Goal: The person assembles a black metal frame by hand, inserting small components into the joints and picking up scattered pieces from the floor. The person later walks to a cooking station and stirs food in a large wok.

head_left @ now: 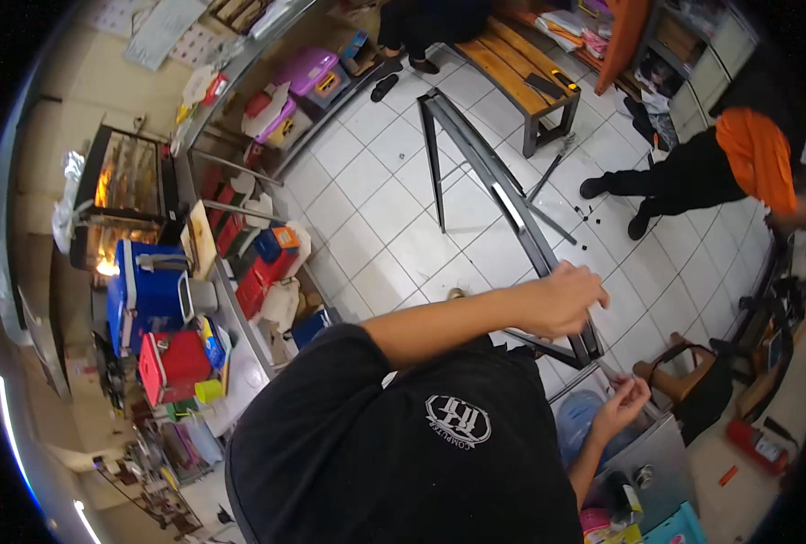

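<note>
My left arm reaches across to the right, and my left hand (561, 301) is closed with curled fingers over the near end of a dark grey metal frame (484, 170). Whatever those fingers hold, if anything, is hidden. Lower right, my right hand (622, 406) is closed too, its fingertips drawn together beside the frame's near corner. Anything between them is too small to name. The long frame stands on the tiled floor and stretches away from me, with a thin leg at its far end. A loose dark bar (548, 222) lies beside it.
A wooden bench (509, 65) stands beyond the frame, near a seated person (430, 23). Another person in an orange and black top (752, 150) stands at right. Small black pieces (586, 216) lie on the floor. Left are shelves, a blue cooler (149, 295) and a red cooler (171, 367).
</note>
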Tool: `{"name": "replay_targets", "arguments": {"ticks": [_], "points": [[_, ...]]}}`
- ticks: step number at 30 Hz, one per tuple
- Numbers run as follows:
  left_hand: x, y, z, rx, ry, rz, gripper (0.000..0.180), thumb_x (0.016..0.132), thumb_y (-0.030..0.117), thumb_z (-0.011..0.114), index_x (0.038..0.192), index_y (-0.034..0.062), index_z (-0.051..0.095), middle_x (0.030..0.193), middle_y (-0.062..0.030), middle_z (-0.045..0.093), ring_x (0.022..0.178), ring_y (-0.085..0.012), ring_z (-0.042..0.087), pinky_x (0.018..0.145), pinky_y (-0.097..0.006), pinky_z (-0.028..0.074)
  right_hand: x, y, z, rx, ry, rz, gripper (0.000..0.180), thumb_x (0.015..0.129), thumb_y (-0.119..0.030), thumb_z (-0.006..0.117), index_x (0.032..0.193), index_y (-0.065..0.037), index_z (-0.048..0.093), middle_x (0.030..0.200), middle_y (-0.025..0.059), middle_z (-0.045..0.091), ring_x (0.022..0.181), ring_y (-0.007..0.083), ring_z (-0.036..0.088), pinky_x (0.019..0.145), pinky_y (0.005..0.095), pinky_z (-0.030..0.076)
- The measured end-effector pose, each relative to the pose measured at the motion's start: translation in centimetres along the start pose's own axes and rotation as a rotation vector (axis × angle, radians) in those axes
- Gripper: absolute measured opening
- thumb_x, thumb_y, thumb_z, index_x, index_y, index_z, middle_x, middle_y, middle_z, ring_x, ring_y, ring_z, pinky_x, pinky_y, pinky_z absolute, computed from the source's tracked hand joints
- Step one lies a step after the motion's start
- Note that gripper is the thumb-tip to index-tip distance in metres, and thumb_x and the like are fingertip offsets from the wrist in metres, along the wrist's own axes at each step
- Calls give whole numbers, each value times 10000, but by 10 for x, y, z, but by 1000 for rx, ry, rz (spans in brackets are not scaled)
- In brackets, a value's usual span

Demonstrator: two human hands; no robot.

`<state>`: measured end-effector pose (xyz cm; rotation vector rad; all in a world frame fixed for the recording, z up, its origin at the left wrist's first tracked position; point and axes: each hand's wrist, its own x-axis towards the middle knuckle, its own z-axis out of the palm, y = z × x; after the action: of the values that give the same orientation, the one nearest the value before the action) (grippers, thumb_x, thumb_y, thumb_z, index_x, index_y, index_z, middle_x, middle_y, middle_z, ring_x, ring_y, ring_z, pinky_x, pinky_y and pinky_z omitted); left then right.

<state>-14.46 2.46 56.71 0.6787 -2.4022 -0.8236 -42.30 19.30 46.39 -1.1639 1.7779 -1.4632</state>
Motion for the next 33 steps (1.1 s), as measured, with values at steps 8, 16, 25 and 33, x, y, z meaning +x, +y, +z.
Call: {"name": "replay_targets", "arguments": {"ticks": [8,16,25,33], "points": [[-154,-182,-148,-246,784,-604,258,1027,-50,374,1204,20,548,1040,-87,639,917,-172,626,848,-304,506,62,-137,46,-242,183,-189,135,1098,-115,428,1166,-9,476,886,77,540,778,144,530,773,306,488],[-205,-303,-259,-444,642,-868,209,1033,71,436,1145,43,610,939,-54,625,887,-128,574,825,-255,451,134,-203,363,-15,-303,50,333,1001,-139,644,1308,-23,593,1155,37,633,796,73,512,684,205,413],[-143,-361,-229,-156,202,-660,296,1012,189,433,1171,1,597,1154,-237,579,1095,-381,553,968,-427,435,224,-200,560,-208,-1049,263,462,945,-366,725,1260,-30,698,1037,46,717,848,91,593,702,255,461],[-138,-365,-206,-528,466,-514,354,1050,199,374,1129,-37,627,1057,-154,546,1036,-314,497,967,-368,395,211,-176,564,-11,-1118,114,290,1037,-266,628,1164,-10,674,976,33,692,880,93,619,803,248,508]]}}
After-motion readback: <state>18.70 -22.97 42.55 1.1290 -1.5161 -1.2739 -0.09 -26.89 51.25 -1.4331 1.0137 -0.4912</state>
